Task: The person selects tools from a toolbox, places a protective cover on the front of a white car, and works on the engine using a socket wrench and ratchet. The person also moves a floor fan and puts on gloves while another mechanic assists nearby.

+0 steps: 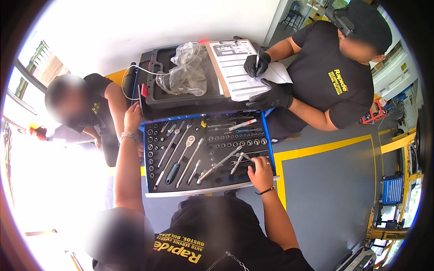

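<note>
My left hand [133, 116] is closed over the left edge of the tool cabinet's top, its arm stretched forward past the drawer. A pulled-out drawer [212, 182] lies in front of me, its black insert full of tools. At the right side of the drawer my right hand [261, 172] reaches in, thumb and fingers apart, the fingertips at the end of a jointed metal socket handle [242, 156]. Beside it lies a long metal bar [220, 165]. Further left are a ratchet with a teal grip [181, 158] and several sockets [150, 153].
On the cabinet top lie a black case [153, 67] and crumpled clear plastic [187, 72] with a white cord. At right a gloved co-worker [332, 74] writes on a clipboard [233, 67]. Another person [97, 106] leans in from the left. Yellow lines [325, 147] mark the grey floor.
</note>
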`<state>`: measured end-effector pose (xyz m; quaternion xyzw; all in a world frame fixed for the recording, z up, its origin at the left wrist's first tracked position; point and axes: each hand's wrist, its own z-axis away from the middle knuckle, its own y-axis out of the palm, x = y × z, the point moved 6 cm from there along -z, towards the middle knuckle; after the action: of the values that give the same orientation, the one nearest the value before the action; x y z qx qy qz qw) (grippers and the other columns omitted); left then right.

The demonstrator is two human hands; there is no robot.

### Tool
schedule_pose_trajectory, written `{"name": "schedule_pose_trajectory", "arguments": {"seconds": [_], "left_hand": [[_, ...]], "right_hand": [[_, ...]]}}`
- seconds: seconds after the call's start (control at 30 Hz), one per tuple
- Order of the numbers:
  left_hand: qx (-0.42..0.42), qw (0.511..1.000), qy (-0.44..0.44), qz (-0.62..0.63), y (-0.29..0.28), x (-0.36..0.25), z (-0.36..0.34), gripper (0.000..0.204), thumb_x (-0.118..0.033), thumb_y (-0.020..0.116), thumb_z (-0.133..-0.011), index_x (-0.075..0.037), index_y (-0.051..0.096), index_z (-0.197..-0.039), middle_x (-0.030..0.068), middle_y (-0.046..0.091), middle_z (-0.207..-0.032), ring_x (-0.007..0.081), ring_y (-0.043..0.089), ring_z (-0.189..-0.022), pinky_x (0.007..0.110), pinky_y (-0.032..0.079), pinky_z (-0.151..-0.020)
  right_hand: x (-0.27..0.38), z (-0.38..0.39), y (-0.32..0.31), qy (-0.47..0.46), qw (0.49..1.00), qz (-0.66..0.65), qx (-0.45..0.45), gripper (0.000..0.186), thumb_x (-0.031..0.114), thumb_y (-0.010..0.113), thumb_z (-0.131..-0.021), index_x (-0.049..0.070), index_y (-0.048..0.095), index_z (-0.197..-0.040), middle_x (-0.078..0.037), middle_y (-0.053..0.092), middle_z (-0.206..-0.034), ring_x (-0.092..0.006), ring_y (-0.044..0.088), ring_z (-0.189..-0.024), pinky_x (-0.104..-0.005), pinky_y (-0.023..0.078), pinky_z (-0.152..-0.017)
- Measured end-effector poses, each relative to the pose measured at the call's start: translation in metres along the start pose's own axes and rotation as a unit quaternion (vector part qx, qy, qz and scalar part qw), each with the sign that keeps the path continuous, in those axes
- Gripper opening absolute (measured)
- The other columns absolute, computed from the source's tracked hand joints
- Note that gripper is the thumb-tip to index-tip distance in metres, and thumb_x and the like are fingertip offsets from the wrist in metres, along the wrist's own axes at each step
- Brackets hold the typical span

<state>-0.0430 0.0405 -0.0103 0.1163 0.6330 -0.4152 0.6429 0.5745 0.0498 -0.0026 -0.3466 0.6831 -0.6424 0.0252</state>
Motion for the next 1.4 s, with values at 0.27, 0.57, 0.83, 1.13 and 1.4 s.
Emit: {"name": "schedule_pose_trajectory", "arguments": {"seconds": [0.27,0.57,0.83,1.13,1.4], "left_hand": [[-0.146,0.918,0.141,-0.339,-0.005,-0.024,0.084,0.057,-0.029,0.068,-0.093,-0.002,0.058,-0.142,0.0214,0.058,-0.144,0.0361,0.056,-0.133,0.046,0.043,-0.113],[0.189,0.925,0.203,-0.259,0.170,-0.030,0.277,0.043,-0.032,0.070,-0.091,-0.005,0.065,-0.123,0.0186,0.065,-0.114,0.0388,0.065,-0.107,0.049,0.053,-0.092],[0.148,0.858,0.216,-0.442,0.233,-0.012,0.358,0.026,-0.012,0.060,-0.090,-0.008,0.062,-0.115,0.0200,0.057,-0.119,0.0402,0.066,-0.098,0.051,0.054,-0.084],[0.291,0.858,0.138,-0.401,0.167,-0.030,0.399,0.039,-0.043,0.062,-0.099,-0.005,0.065,-0.097,0.0182,0.072,-0.087,0.0400,0.071,-0.084,0.051,0.057,-0.076],[0.291,0.852,0.214,-0.378,0.164,0.032,0.405,0.045,-0.047,0.065,-0.098,-0.004,0.064,-0.084,0.0201,0.069,-0.075,0.0415,0.071,-0.074,0.053,0.056,-0.066]], "right_hand": [[-0.021,-0.037,0.022,-0.065,0.994,0.011,0.085,0.022,0.009,0.068,-0.084,0.006,0.062,-0.105,-0.015,0.067,-0.101,-0.0372,0.065,-0.103,-0.0490,0.054,-0.086],[-0.024,-0.014,-0.038,0.018,0.923,-0.370,0.109,0.031,0.008,0.068,-0.085,0.005,0.057,-0.114,-0.013,0.069,-0.095,-0.0278,0.069,-0.080,-0.0375,0.054,-0.069],[-0.036,0.034,-0.116,0.045,0.782,-0.585,0.210,0.026,0.009,0.073,-0.092,0.002,0.067,-0.117,0.003,0.060,-0.086,-0.0025,0.050,-0.076,-0.0231,0.041,-0.065],[-0.069,0.120,-0.126,0.217,0.795,-0.556,0.108,0.022,0.007,0.069,-0.089,0.000,0.069,-0.109,-0.002,0.064,-0.080,-0.0062,0.054,-0.064,-0.0227,0.042,-0.057],[-0.006,0.298,-0.126,0.361,0.674,-0.642,-0.053,0.042,0.011,0.062,-0.086,-0.004,0.062,-0.125,-0.010,0.066,-0.087,-0.0095,0.053,-0.061,-0.0239,0.042,-0.054]]}}
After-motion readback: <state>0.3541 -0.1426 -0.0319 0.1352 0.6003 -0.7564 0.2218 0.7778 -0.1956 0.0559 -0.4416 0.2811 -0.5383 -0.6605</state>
